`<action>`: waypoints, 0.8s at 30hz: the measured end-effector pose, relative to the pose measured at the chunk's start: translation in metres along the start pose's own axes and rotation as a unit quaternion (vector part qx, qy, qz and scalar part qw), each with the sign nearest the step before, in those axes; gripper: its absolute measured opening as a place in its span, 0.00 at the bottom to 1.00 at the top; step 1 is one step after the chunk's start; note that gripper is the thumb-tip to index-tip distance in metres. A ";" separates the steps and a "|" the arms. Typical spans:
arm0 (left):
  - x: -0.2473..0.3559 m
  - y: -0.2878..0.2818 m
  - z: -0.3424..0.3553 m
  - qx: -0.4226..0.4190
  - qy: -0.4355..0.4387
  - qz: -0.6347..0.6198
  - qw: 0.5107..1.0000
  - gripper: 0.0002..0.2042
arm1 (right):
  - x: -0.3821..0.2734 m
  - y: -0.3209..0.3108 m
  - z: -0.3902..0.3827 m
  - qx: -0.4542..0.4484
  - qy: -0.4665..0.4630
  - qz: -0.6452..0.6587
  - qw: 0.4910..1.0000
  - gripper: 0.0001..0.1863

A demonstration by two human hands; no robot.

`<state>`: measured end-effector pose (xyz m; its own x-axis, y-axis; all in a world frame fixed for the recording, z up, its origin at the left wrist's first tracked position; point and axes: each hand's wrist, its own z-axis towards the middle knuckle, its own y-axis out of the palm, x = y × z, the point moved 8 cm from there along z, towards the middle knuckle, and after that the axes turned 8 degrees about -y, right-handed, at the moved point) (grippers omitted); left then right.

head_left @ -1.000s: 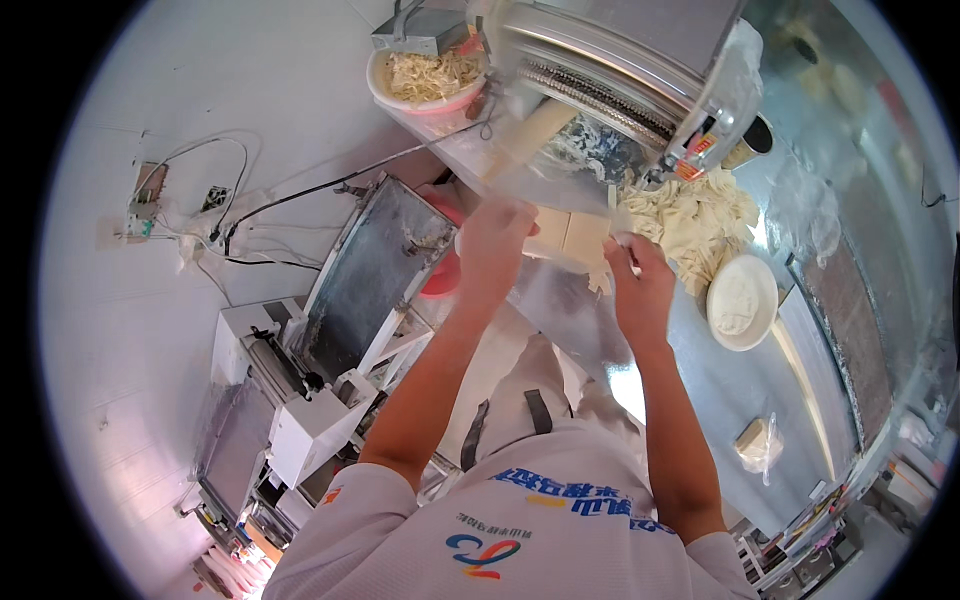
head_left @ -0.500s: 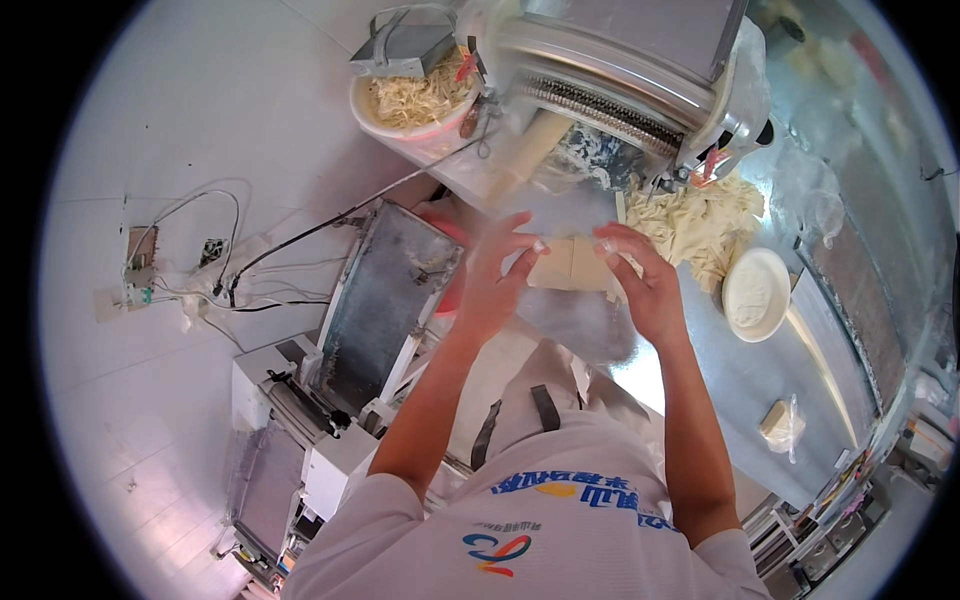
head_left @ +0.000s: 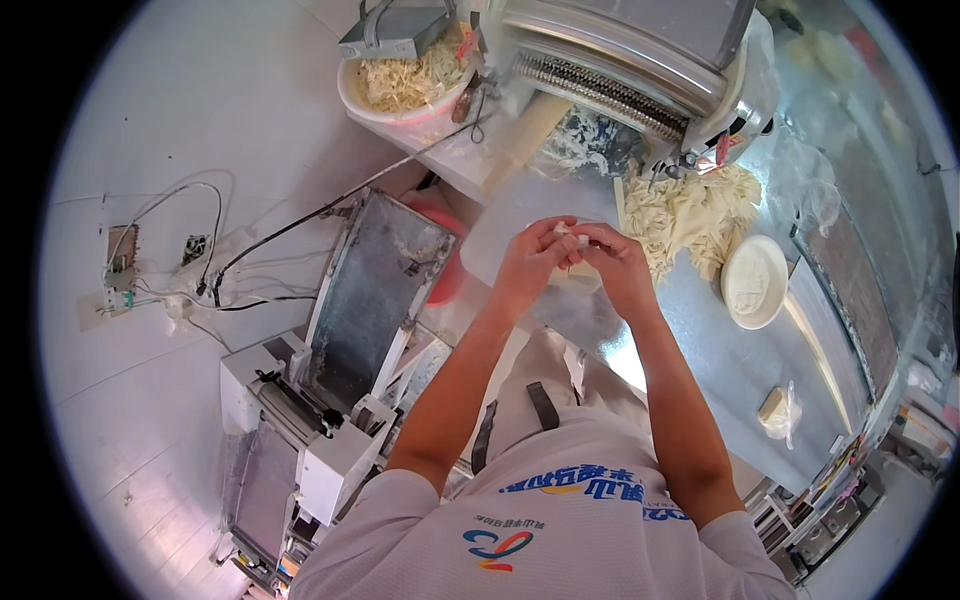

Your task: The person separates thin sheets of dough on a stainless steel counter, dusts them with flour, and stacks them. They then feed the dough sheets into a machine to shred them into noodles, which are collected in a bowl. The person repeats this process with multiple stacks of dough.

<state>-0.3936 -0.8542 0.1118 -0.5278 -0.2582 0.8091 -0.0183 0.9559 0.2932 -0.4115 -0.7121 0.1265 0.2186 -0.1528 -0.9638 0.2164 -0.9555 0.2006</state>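
My left hand [head_left: 533,262] and my right hand [head_left: 622,268] meet over the metal worktop, fingers curled and fingertips pressed together. Something small and whitish shows at the fingertips; I cannot make out whether it is dough or floury skin. Under the hands lies a flat, pale yellow dough sheet [head_left: 580,282], mostly covered by them. A heap of cut, flour-dusted noodles [head_left: 695,215] spreads just right of my right hand. Farther right stands a white bowl [head_left: 728,290] with white powder inside.
A metal roller machine [head_left: 620,60] stands at the far side, a pale board [head_left: 530,137] below it. Back left, a basin [head_left: 420,122] of noodles bears a metal box [head_left: 395,38]. A black cable [head_left: 330,205] crosses the left. A bagged lump [head_left: 778,412] lies right.
My hands, apart over the dough sheet before, have come together, and their fingers have curled in. They now cover most of the sheet.
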 end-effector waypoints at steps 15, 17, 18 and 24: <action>0.003 -0.026 -0.008 0.127 0.102 0.059 0.985 0.11 | -0.027 -0.053 -0.015 0.211 -0.124 -0.342 0.907 0.18; 0.019 -0.028 -0.022 0.170 0.155 0.140 0.963 0.10 | -0.070 -0.042 -0.038 0.253 -0.239 -0.471 0.811 0.19; 0.026 -0.030 -0.030 0.196 0.183 0.188 0.945 0.10 | -0.096 -0.023 -0.050 0.211 -0.300 -0.492 0.789 0.20; 0.051 -0.018 -0.081 0.380 0.274 0.412 0.781 0.14 | -0.067 0.055 -0.041 -0.116 -0.290 -0.382 0.870 0.19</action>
<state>-0.3514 -0.8958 0.1888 -0.1869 0.6667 0.7215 -0.4737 0.5823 -0.6607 -0.3755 -0.7441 0.2095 -0.5764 0.3382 -0.7439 0.2887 -0.7674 -0.5725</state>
